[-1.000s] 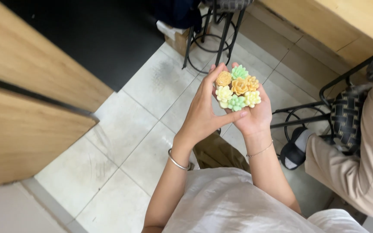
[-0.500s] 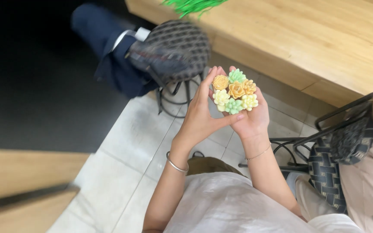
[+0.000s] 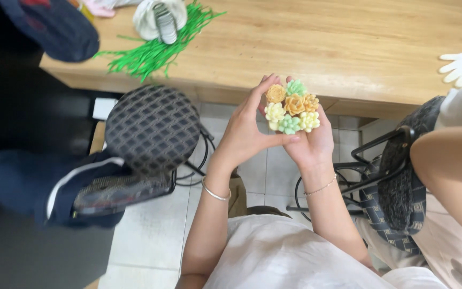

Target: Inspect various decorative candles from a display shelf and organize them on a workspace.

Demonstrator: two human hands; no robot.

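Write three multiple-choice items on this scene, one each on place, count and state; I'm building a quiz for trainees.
1. Where does the heap of green strips lie?
A. on the wooden table
B. on the floor
C. on the stool

2. How many small flowers make up the cluster?
A. three
B. six
C. ten

3. How is the cluster held?
A. cupped between both hands
B. pinched by one hand
C. resting on the table

Answers: 1 A, the strips spread on the wooden table. 2 B, six heads show. 3 A, left hand and right hand enclose it.
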